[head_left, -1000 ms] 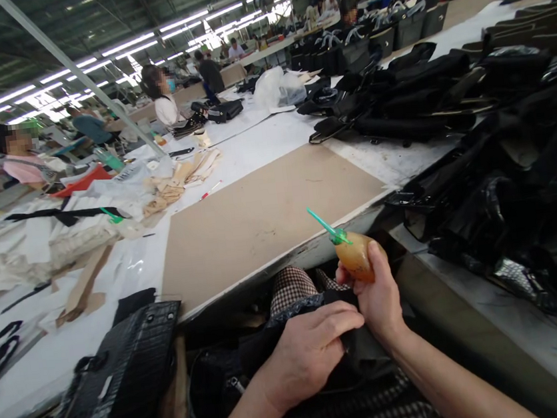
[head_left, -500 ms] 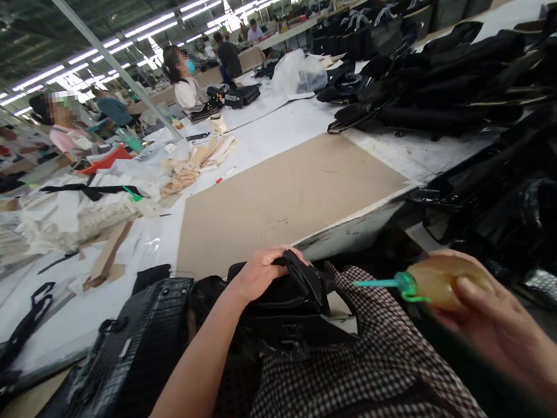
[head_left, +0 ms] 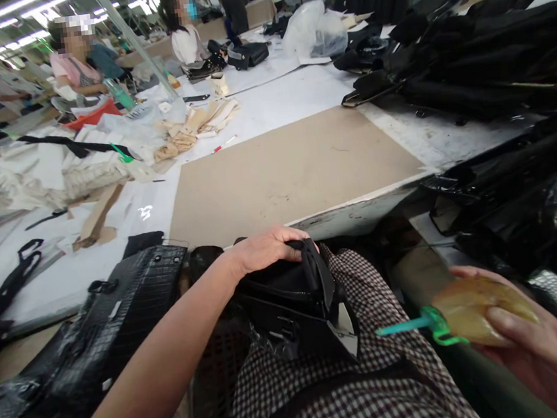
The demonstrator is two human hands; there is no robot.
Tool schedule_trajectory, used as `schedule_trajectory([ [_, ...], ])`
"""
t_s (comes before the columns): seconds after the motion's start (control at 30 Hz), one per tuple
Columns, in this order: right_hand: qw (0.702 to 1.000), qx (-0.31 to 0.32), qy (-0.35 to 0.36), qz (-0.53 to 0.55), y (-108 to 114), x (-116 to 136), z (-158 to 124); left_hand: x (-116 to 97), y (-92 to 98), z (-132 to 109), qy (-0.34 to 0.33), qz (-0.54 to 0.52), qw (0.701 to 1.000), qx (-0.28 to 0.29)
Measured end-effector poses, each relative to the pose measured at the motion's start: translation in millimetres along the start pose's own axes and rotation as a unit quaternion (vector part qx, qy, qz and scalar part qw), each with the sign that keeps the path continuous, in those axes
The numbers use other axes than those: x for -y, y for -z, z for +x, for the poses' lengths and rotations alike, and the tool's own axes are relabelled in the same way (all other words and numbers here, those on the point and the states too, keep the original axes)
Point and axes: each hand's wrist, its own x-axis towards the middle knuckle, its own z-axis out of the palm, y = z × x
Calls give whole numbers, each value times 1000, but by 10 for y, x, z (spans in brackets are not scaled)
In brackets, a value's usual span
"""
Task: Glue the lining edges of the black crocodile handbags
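A black bag lies on my lap over checked cloth. My left hand is closed around its upper edge, and part of the bag's pale inner side shows at the right end. Off to the right, my right hand grips a soft squeeze bottle of yellowish-brown liquid, fingers wrapped round its body. The bottle's green cap and long teal nozzle point left toward the bag, apart from it.
A brown board lies on the white worktable ahead. Black bag pieces are heaped at the right. A crocodile-textured black bag lies at my left, near stacked pale strips. Co-workers sit across the table.
My right hand has moved right and down with the squeeze bottle, farther from the bag. My left hand keeps its hold on the bag. The view has tilted downward.
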Motion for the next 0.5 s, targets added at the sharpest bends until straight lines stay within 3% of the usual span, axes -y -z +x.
schedule_trajectory([
  [0.2, 999, -3, 6, -37, 67, -42, 84, 221, -91, 272, 27, -23, 999, 33],
  [0.5, 999, 23, -27, 31, 130, -62, 117, 131, -135, -36, 85, -64, 994, 14],
])
